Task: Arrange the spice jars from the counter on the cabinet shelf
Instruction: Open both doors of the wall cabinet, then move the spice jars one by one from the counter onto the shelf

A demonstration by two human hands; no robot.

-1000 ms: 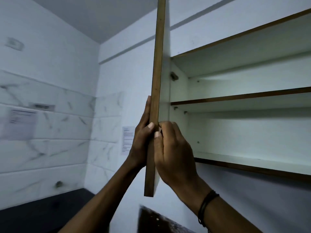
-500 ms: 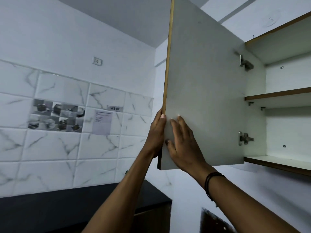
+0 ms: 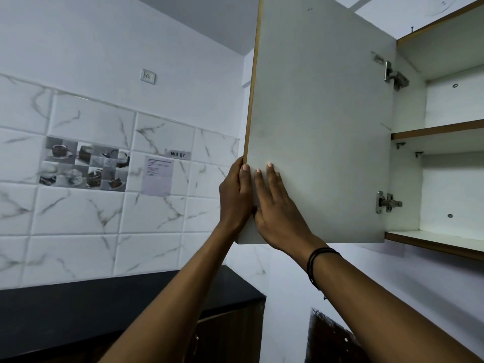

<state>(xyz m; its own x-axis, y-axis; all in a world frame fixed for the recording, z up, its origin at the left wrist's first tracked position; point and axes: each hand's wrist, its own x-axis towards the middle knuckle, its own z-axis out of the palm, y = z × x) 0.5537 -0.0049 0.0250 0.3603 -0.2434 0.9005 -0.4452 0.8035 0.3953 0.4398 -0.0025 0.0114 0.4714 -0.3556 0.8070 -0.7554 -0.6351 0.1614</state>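
The wall cabinet's door (image 3: 319, 121) stands swung wide open to the left, its white inner face toward me. My left hand (image 3: 234, 197) grips the door's wooden free edge near the bottom corner. My right hand (image 3: 275, 208) lies flat against the inner face beside it, fingers spread. The cabinet (image 3: 450, 179) at the right shows a lower shelf (image 3: 434, 238) and a middle shelf (image 3: 437, 128), both bare where visible. No spice jars are in view.
A black counter (image 3: 125, 297) runs along the tiled wall at lower left, with brown base cabinets (image 3: 227, 334) below. Two metal hinges (image 3: 386, 203) join door and cabinet. A paper notice (image 3: 158, 175) and a label hang on the tiles.
The door has swung from edge-on to wide open toward the left. My right hand went from gripping the edge to lying flat on the inner face.
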